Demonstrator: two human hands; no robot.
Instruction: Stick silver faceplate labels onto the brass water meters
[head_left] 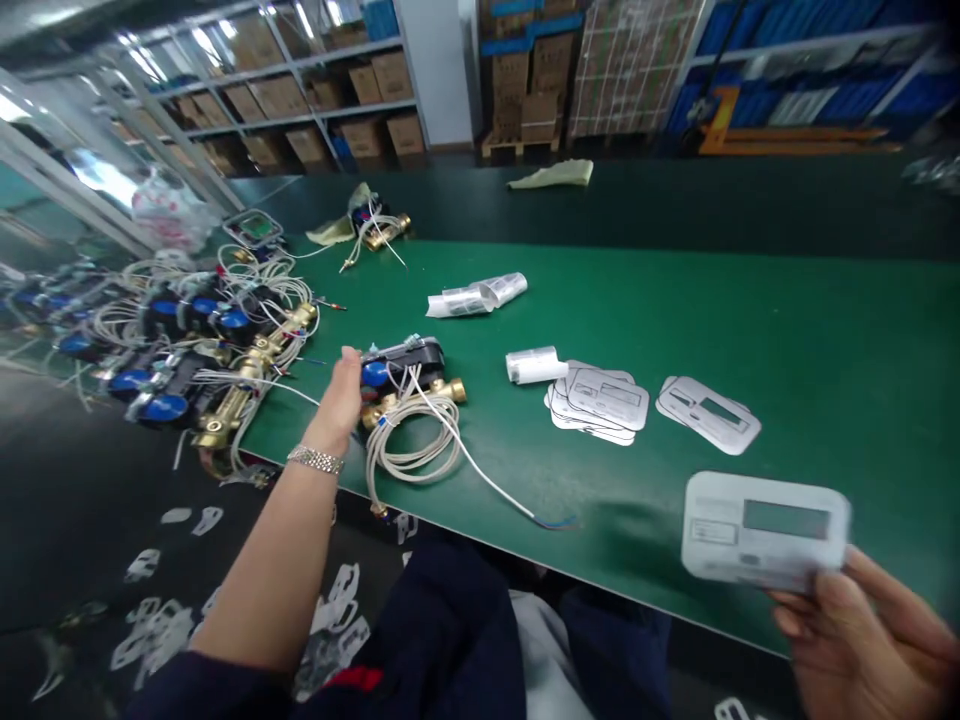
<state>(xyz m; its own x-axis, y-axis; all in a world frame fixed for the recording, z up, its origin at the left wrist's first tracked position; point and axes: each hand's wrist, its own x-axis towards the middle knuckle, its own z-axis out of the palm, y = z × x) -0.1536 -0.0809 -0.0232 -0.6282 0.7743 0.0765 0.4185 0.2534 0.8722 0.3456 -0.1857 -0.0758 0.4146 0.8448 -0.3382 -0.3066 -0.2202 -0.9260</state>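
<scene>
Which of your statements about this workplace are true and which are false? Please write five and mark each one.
1. The right hand holds a pale panel. True.
2. The right wrist wears a bracelet. False: the metal bracelet is on the left wrist.
3. White scraps lie on the floor. True.
4. The stacked panels hang on a wall. False: the panel stack lies on the green table.
5. The left hand is at a device with brass-coloured fittings. True.
</scene>
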